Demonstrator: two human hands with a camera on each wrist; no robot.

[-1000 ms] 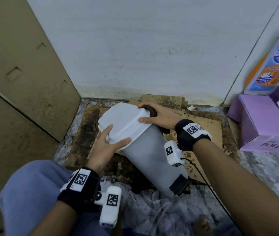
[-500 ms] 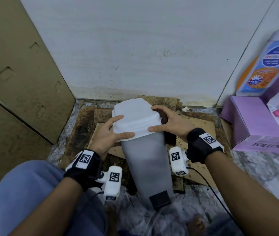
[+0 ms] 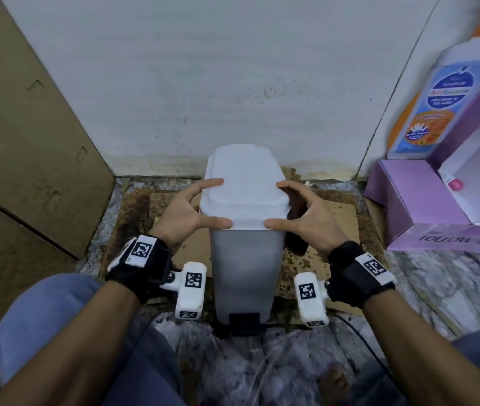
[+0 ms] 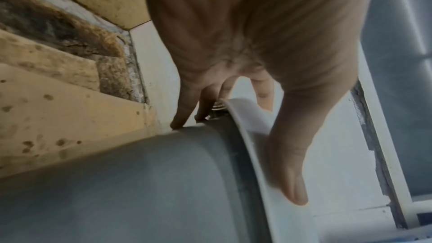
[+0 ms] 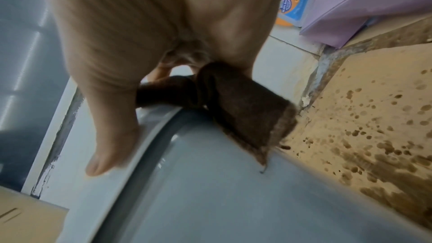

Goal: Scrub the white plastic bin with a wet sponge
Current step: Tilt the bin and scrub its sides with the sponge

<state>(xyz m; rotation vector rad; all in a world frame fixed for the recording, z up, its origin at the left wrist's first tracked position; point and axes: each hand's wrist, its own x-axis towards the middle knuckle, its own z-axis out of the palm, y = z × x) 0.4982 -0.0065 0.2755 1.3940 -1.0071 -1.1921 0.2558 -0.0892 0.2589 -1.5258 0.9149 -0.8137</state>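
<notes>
White plastic bin (image 3: 243, 259) stands upright, long axis vertical, pedal (image 3: 244, 323) toward the person; left hand (image 3: 186, 213) grips its lid (image 3: 243, 186), right hand (image 3: 306, 218) grips lid and dark sponge (image 3: 296, 227).

We see the dark brown scrubbing sponge (image 3: 296, 224) mostly hidden behind the right hand (image 3: 306, 221); at two o'clock the blue-and-orange labelled bottle (image 3: 438, 104) is blurred, its small print unreadable.

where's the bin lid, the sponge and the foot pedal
bin lid (image 3: 243, 183), head view, middle of its white top face
sponge (image 5: 243, 103), right wrist view, its dark brown flat side under the right hand (image 5: 163, 25)
foot pedal (image 3: 244, 323), head view, black pedal at the bin's base
</notes>
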